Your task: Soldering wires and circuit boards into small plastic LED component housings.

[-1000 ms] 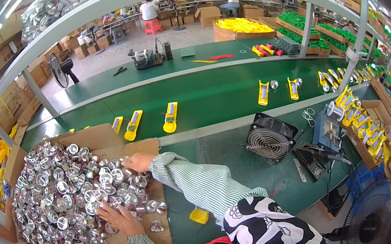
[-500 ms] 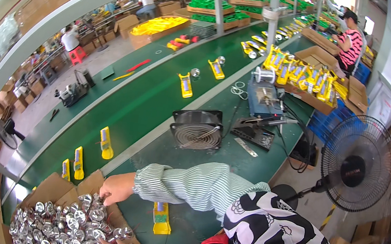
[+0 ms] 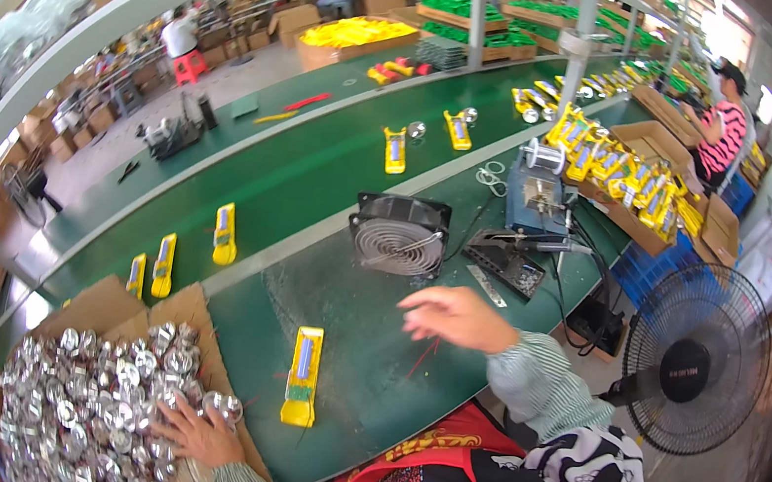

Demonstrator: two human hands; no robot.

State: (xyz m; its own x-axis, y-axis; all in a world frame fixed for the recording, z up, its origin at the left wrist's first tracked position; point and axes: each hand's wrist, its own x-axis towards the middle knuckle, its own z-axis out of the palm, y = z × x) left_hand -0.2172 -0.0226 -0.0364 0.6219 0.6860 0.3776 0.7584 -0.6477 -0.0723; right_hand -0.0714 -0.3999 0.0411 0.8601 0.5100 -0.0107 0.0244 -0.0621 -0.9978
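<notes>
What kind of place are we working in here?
Most likely a factory assembly line: yellow casings sit spaced along a green conveyor-like strip, silvery cups fill a cardboard box at the left hand, and a person in a striped top sits farther along.

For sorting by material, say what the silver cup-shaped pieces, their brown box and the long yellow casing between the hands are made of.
Silver cup-shaped pieces: mirror-bright metal or metallised plastic; their sharp highlights fit both. Open brown box: matte cardboard, judging by its folded flaps. Long yellow casing: probably smooth moulded plastic, from its even colour.
</notes>
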